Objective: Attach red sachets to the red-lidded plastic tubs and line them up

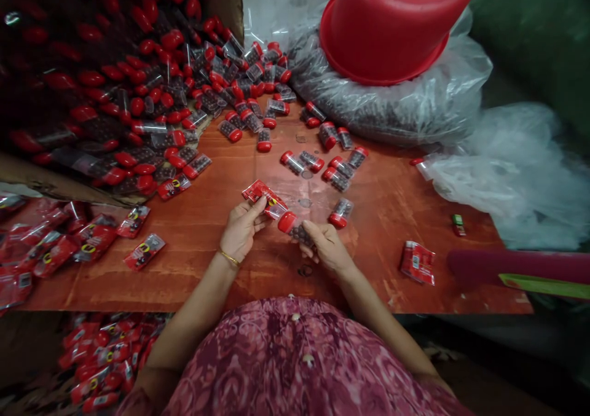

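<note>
My left hand (240, 228) pinches a flat red printed sleeve label (263, 195) between thumb and fingers over the wooden table (221, 262). My right hand (327, 244) is closed round a small clear tube with a red cap (295, 227), filled with dark pieces. The tube's cap end points toward the open end of the label, touching or nearly touching it. Both hands are close together near the table's middle.
A big heap of red-capped tubes (138, 96) fills a box at the back left, with loose tubes (341, 170) scattered ahead. Labelled tubes (92, 241) lie at the left and below the table. A red bucket (391, 23) sits on plastic bags at the back right. A label stack (417, 261) lies at the right.
</note>
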